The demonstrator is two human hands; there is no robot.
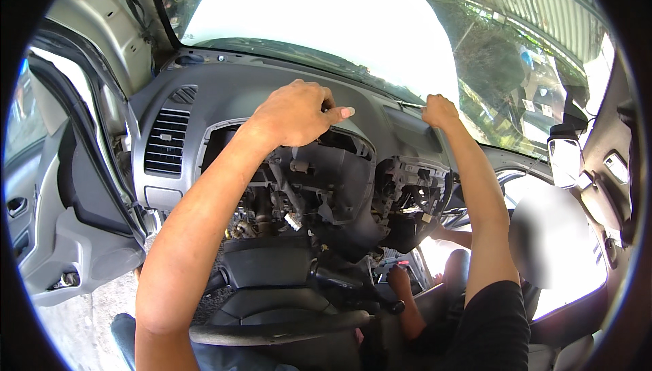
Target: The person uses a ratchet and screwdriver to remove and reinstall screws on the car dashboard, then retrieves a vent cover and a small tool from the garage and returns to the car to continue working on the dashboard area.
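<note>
My left hand [295,114] is over the top of the dashboard [238,92], above the hollow instrument opening. Its fingers curl under and its thumb points right; what they hold, if anything, is hidden. Farther right, my right hand [440,111] is closed in a fist near the base of the windshield. A thin, dark rod [409,104] pokes out on its left side, over a rectangular recess [411,128] in the dashboard top. Below my hands, the stripped dashboard shows bare brackets, a steering column stub and hanging connectors [293,220].
A loose steering wheel [278,330] lies close to me at the bottom. An air vent [166,141] is at the left, beside the open door [75,201]. Another person [455,289] sits low at the right, a hand near the gear lever. A mirror [564,162] hangs right.
</note>
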